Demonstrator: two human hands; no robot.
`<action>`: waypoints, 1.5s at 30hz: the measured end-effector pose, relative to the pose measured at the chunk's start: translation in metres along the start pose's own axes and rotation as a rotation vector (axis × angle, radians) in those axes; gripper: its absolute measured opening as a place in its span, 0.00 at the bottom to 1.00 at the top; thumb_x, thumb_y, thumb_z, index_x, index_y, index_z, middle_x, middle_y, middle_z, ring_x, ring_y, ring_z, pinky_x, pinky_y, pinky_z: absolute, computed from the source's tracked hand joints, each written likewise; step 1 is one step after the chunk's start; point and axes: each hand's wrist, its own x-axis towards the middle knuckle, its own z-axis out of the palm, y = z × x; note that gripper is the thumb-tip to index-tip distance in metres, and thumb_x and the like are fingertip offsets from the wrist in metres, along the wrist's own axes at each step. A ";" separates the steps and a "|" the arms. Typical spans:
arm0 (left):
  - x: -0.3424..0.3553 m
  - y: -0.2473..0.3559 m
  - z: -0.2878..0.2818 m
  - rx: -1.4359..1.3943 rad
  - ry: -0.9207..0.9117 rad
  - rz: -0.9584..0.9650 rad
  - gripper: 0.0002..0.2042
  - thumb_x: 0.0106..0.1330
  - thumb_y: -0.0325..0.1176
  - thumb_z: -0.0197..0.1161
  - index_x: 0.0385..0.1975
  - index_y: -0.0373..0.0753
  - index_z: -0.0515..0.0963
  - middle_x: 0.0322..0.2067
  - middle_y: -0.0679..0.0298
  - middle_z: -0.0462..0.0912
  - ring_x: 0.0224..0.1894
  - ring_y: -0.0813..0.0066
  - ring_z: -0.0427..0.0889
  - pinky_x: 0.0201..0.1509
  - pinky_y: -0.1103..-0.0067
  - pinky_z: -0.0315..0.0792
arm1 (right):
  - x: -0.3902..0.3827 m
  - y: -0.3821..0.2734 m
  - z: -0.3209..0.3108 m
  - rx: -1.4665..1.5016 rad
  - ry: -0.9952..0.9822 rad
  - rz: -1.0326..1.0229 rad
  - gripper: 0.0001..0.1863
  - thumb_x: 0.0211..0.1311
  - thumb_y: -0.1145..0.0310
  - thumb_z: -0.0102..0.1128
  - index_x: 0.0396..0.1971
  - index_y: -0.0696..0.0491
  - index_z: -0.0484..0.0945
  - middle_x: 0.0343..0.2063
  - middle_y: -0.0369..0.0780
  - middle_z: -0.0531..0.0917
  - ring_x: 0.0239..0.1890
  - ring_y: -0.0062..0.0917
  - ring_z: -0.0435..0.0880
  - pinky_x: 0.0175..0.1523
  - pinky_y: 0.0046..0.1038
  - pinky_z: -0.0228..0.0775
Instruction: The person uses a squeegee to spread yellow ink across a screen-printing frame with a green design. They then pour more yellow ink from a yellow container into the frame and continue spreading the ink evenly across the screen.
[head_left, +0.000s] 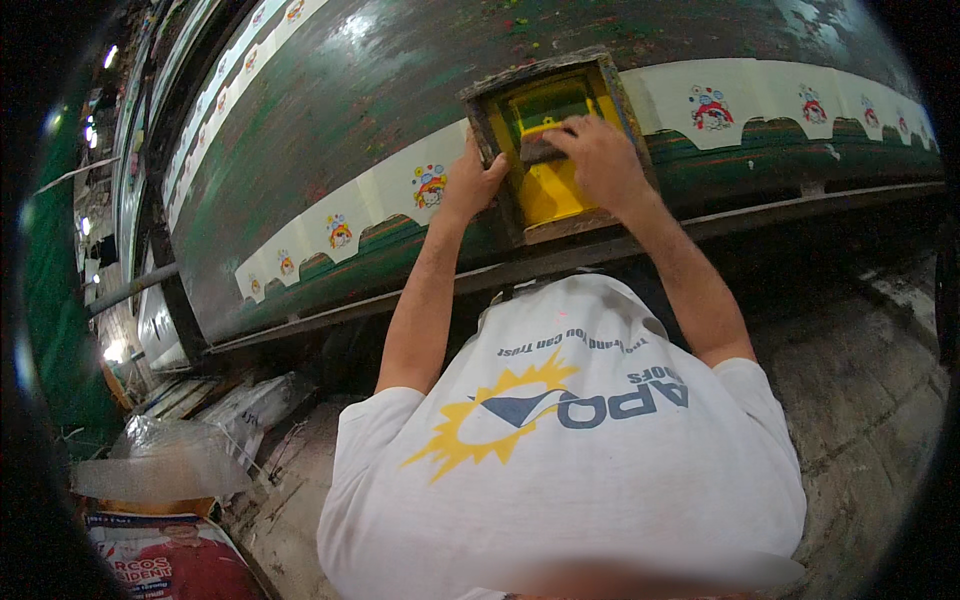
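Note:
A wooden-framed printing screen (571, 229) lies on the long dark green table, its mesh smeared with bright yellow ink (548, 195). My left hand (472, 181) grips the left side of the frame, thumb on the wood. Inside the frame, my right hand (603, 163) is closed on a squeegee (541, 150) with a dark, ink-stained body, which rests across the upper middle of the mesh. White sheets (664, 100) with scalloped lower edges run along the table on both sides of the screen. Colourful cartoon prints (712, 107) sit on them. The piece beneath the screen is hidden.
The paint-stained table (330, 110) has a front rail (800, 205) close to my body. Another row of printed white pieces (222, 98) lies along its far left side. Plastic-wrapped bundles (180, 445) and a printed poster (175, 560) are on the floor at lower left.

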 end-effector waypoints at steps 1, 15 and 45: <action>0.001 -0.003 -0.001 0.031 -0.021 -0.024 0.43 0.73 0.45 0.64 0.79 0.27 0.51 0.40 0.36 0.88 0.40 0.36 0.88 0.42 0.53 0.80 | 0.013 0.004 0.003 -0.008 -0.023 0.006 0.20 0.66 0.71 0.62 0.57 0.44 0.86 0.47 0.41 0.85 0.54 0.39 0.84 0.63 0.41 0.77; 0.006 -0.025 0.013 0.027 -0.076 0.077 0.49 0.75 0.48 0.64 0.80 0.24 0.41 0.24 0.39 0.85 0.29 0.36 0.87 0.30 0.53 0.77 | 0.085 0.022 0.000 -0.120 -0.278 0.135 0.24 0.65 0.73 0.68 0.61 0.40 0.83 0.54 0.39 0.86 0.61 0.38 0.83 0.68 0.42 0.77; 0.005 0.023 -0.010 -0.058 -0.017 0.050 0.50 0.69 0.42 0.63 0.80 0.21 0.38 0.28 0.45 0.88 0.27 0.51 0.89 0.31 0.62 0.82 | -0.041 -0.025 -0.044 0.113 -0.177 0.118 0.25 0.58 0.80 0.62 0.56 0.46 0.87 0.52 0.40 0.88 0.56 0.39 0.86 0.62 0.40 0.79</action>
